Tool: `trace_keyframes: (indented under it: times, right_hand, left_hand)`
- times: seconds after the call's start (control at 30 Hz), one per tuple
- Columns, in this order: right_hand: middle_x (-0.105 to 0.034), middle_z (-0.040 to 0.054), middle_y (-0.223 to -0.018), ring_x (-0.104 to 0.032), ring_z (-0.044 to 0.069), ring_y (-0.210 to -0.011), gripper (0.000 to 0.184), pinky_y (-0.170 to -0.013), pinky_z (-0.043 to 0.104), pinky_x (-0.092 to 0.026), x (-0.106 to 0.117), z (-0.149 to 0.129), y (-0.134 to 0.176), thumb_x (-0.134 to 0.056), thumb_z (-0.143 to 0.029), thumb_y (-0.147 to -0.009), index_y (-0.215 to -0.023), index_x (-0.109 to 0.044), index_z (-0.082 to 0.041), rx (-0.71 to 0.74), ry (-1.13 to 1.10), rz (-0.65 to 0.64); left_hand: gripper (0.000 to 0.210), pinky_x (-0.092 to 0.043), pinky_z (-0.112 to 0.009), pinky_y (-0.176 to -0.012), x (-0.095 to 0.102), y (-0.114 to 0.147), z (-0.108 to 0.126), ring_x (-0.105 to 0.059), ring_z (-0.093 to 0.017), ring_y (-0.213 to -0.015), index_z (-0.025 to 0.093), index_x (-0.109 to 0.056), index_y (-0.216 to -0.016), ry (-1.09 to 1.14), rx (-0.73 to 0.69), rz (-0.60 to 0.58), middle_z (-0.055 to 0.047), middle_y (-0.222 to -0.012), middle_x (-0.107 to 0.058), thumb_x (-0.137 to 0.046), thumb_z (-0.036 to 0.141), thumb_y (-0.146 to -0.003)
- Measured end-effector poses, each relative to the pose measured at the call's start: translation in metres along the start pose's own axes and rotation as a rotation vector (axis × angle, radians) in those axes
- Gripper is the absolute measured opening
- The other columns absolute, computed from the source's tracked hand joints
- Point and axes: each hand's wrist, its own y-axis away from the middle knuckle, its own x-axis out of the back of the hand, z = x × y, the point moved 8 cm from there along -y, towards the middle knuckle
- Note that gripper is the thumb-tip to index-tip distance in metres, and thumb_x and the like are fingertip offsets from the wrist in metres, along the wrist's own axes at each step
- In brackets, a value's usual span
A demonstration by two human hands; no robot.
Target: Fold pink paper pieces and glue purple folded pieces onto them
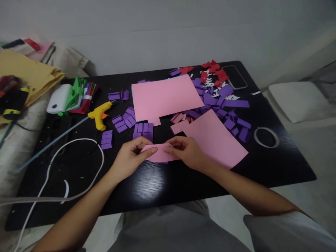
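Note:
Between my two hands is a small folded piece of pink paper, held over the near middle of the black table. My left hand pinches its left end, thumb on top. At the other end my right hand grips it in the same way, the two thumbs almost meeting. A purple folded piece lies partly hidden beneath it. Just beyond stands a block of purple folded pieces. One large pink sheet reaches under my right forearm, and another pink sheet lies farther back.
A yellow glue gun with a long glue stick rests at left, near a white cable. Purple pieces, red scraps and white bits spread at the back right. A tape ring lies near the right edge.

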Motion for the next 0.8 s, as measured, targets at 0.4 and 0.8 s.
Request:
trace_keyframes:
  times: [0.4, 0.8]
  right_hand:
    - [-0.080, 0.0007, -0.084, -0.073, 0.016, -0.077, 0.021, -0.073, 0.029, -0.059, 0.008, -0.011, 0.004, -0.086, -0.043, -0.081, -0.088, -0.081, -0.024, 0.100, 0.049, 0.101]
    - [-0.081, -0.0012, -0.088, -0.076, 0.016, -0.083, 0.011, -0.079, 0.029, -0.063, 0.008, -0.018, 0.009, -0.084, -0.036, -0.086, -0.092, -0.081, -0.027, 0.205, 0.048, 0.115]
  left_hand:
    - [0.014, -0.052, -0.021, -0.064, 0.015, 0.006, 0.015, -0.068, -0.012, -0.068, 0.023, -0.082, -0.092, -0.054, -0.156, 0.178, 0.001, -0.078, -0.078, -0.084, 0.033, -0.083]
    - [0.007, -0.060, -0.023, -0.070, 0.021, 0.011, 0.024, -0.075, -0.015, -0.074, 0.023, -0.083, -0.089, -0.061, -0.179, 0.248, 0.000, -0.083, -0.081, -0.083, 0.027, -0.083]
